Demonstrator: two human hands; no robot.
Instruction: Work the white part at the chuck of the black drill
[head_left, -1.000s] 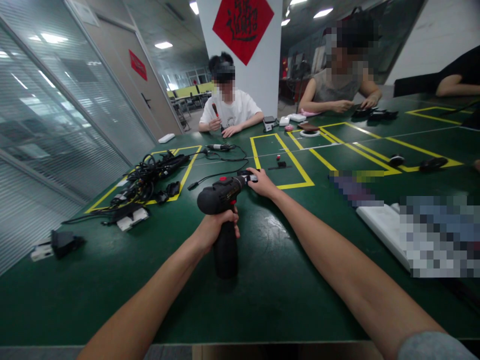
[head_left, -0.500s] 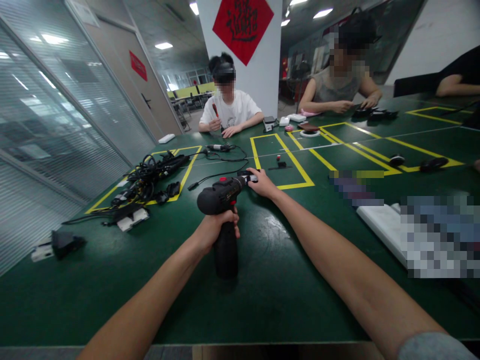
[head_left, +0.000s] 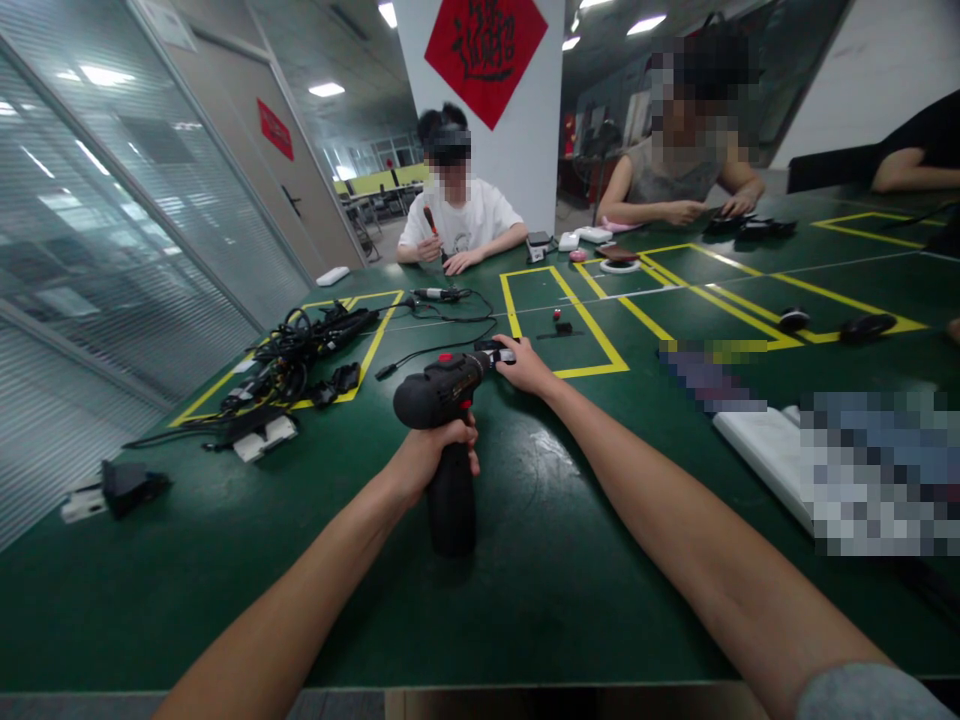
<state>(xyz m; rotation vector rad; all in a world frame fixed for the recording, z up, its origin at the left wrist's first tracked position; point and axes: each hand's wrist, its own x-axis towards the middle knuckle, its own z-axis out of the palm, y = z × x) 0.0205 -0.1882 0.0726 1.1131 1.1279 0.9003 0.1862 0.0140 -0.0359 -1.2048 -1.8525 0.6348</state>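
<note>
My left hand (head_left: 442, 450) is wrapped round the grip of a black cordless drill (head_left: 442, 390) with red accents. The drill stands upright, its chuck pointing away from me and to the right. At the chuck's front end is a small black and white piece (head_left: 496, 352), partly covered by fingers. My right hand (head_left: 527, 368) is closed on this piece and steadies it low over the table. What the piece is cannot be made out, and any bit in the chuck is hidden.
On the green table (head_left: 360, 580), a heap of black cables (head_left: 307, 345) lies at left, with an adapter-like block (head_left: 127, 488) nearer. A white box (head_left: 757, 450) stands at right. Yellow tape marks rectangles. Across the table sit a person in white (head_left: 465, 215) and another in grey (head_left: 660, 185).
Almost nothing differs. Both my hands, the drill and the small piece hold the same place.
</note>
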